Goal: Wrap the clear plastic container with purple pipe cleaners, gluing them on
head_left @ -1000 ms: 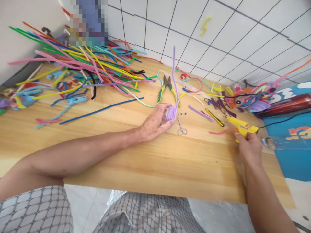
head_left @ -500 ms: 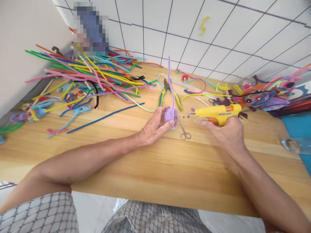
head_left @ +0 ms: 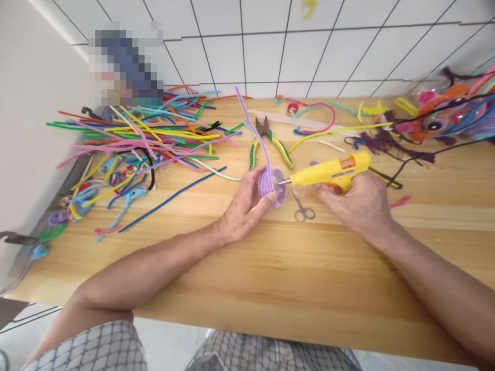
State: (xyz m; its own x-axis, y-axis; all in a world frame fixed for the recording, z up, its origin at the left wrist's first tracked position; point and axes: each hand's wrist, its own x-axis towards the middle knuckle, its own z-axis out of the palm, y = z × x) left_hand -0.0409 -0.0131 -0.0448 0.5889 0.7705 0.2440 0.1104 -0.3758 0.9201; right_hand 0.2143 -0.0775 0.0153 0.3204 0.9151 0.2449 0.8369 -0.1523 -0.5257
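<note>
My left hand [head_left: 244,208] is closed around a small clear round piece wound with a lilac pipe cleaner [head_left: 269,181]; the loose end of that stem stands up and leans toward the wall. My right hand [head_left: 360,204] grips a yellow hot glue gun [head_left: 332,171] with an orange trigger. Its metal nozzle points left and reaches the lilac coil. A small pair of silver scissors [head_left: 302,208] lies on the wooden table [head_left: 270,268] just below the nozzle.
A heap of coloured pipe cleaners [head_left: 147,134] covers the table's back left. Green-and-yellow pliers [head_left: 270,141] lie behind the coil. A pipe-cleaner figure [head_left: 444,116] with an eye sits at the back right, and the glue gun's black cord [head_left: 433,154] runs toward it. A tiled wall [head_left: 309,46] stands behind.
My right hand carried the glue gun from the table's right side leftward until its nozzle met the lilac coil. My left hand kept hold of the coil. The camera swung left.
</note>
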